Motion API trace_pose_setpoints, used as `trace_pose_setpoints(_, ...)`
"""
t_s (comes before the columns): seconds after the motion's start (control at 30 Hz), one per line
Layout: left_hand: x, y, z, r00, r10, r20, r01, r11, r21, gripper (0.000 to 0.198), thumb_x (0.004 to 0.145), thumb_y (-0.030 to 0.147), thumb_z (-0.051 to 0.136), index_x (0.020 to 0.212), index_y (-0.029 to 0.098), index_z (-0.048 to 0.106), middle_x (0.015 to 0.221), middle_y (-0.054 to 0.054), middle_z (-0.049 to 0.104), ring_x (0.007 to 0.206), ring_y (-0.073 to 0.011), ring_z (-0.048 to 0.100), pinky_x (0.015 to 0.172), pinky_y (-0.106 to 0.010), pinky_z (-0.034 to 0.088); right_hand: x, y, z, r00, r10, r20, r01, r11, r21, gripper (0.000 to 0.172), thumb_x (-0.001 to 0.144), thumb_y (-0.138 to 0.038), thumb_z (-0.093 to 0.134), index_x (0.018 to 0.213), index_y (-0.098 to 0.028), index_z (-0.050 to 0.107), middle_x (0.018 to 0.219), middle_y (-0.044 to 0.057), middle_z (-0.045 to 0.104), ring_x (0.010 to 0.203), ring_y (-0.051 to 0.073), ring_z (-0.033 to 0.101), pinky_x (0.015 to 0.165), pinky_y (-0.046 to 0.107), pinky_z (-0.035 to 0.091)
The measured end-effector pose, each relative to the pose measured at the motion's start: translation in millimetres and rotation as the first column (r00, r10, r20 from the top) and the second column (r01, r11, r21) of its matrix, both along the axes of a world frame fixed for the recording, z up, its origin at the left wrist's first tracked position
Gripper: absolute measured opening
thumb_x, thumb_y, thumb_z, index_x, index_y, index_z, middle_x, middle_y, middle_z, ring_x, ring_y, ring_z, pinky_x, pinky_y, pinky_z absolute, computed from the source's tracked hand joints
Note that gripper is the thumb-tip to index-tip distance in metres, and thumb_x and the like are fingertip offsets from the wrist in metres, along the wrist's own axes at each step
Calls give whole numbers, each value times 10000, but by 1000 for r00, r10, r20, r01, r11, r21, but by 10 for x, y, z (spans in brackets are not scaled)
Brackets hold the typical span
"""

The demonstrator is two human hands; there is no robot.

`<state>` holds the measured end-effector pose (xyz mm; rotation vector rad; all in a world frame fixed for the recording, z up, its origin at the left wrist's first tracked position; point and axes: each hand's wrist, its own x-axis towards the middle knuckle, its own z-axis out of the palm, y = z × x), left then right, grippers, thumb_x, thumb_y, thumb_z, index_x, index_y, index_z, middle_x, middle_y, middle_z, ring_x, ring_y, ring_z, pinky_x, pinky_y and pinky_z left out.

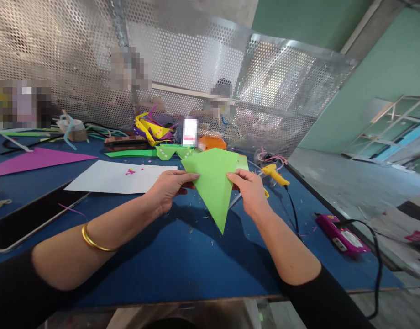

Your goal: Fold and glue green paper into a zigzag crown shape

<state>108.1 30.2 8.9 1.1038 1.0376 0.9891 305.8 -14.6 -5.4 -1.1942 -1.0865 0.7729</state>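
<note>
A light green folded paper [215, 183], its narrow point toward me, is held up over the blue table [182, 269]. My left hand [170, 185] pinches its left edge, thumb on top. On the opposite edge, my right hand [248, 186] grips it the same way. Behind the paper lies a green cut-out with pale squares [167, 152]. To the left, small pink bits [130, 172] rest on a white sheet [103, 178]. A yellow glue gun [275, 174] lies just beyond my right hand.
A magenta sheet [42, 160] and a black tray-like object [32, 219] are at the left. Yellow and purple cut-outs [151, 130] lie at the back near a brown pouch [124, 143]. A magenta power strip [342, 235] with a black cable sits at the right.
</note>
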Motion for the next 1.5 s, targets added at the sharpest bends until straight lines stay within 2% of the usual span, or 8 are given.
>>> trace_pose_setpoints(0.2, -51, 17, 79, 997, -71, -18, 70, 997, -31, 226, 493, 267, 854, 647, 168, 722, 723, -61, 697, 639, -170, 590, 560, -278, 389, 3, -8, 20, 1000, 19, 10, -20, 1000, 17, 188, 660, -349, 715, 602, -199, 618, 549, -40, 497, 547, 112, 403, 536, 255, 315)
trace_pose_setpoints(0.4, -53, 18, 111, 996, -60, -66, 60, 998, 3, 193, 496, 256, 842, 610, 163, 716, 686, -68, 683, 633, -173, 577, 548, -268, 378, 0, -13, 22, 999, 33, -9, -33, 999, 18, 220, 673, -376, 711, 600, -205, 594, 570, -34, 504, 557, 118, 428, 548, 258, 361)
trace_pose_setpoints(0.67, -56, -3, 124, 991, -90, -102, 88, 996, -20, 232, 512, 315, 844, 641, 162, 727, 715, -82, 707, 628, -181, 597, 561, -282, 402, 2, -13, 11, 1000, 23, -7, -23, 999, 29, 201, 679, -341, 713, 582, -202, 604, 545, -47, 488, 535, 107, 404, 543, 260, 329)
trace_pose_setpoints(1.03, -57, 31, 102, 993, -46, -109, 47, 999, 6, 200, 501, 291, 843, 596, 168, 717, 644, -58, 677, 561, -145, 556, 532, -270, 383, 4, 5, 4, 997, 36, -74, -37, 999, -15, 241, 643, -425, 751, 629, -205, 656, 596, -15, 593, 561, 139, 513, 580, 291, 431)
trace_pose_setpoints(1.23, -80, 52, 125, 983, -39, -180, 64, 989, 137, 173, 510, 319, 822, 582, 185, 739, 609, -47, 671, 534, -138, 523, 514, -264, 369, 51, 17, 43, 995, -51, -81, 53, 998, 26, 242, 642, -429, 775, 684, -214, 673, 519, -57, 502, 499, 101, 430, 511, 256, 332)
trace_pose_setpoints(1.33, -120, 12, 223, 974, 20, -225, 55, 946, 319, 124, 544, 315, 800, 577, 206, 750, 564, -28, 652, 512, -134, 487, 510, -270, 369, 64, -37, 148, 998, -35, -42, 40, 993, 107, 193, 651, -338, 784, 641, -217, 634, 474, -74, 461, 467, 89, 395, 500, 251, 320)
trace_pose_setpoints(1.4, -177, -65, 326, 973, 55, -225, 58, 883, 466, 89, 587, 321, 786, 606, 236, 769, 620, -25, 679, 569, -152, 528, 554, -278, 408, 62, -123, 246, 1000, -10, 15, 7, 981, 195, 173, 688, -291, 762, 628, -221, 616, 489, -61, 509, 477, 102, 457, 523, 262, 377)
trace_pose_setpoints(1.5, -319, -237, 443, 953, 139, -270, 99, 699, 708, 103, 690, 368, 752, 724, 285, 803, 771, -37, 719, 714, -191, 602, 678, -299, 460, 55, -329, 360, 967, -25, 254, -60, 944, 325, 71, 781, -255, 701, 721, -237, 668, 661, -6, 651, 628, 160, 609, 632, 314, 488)
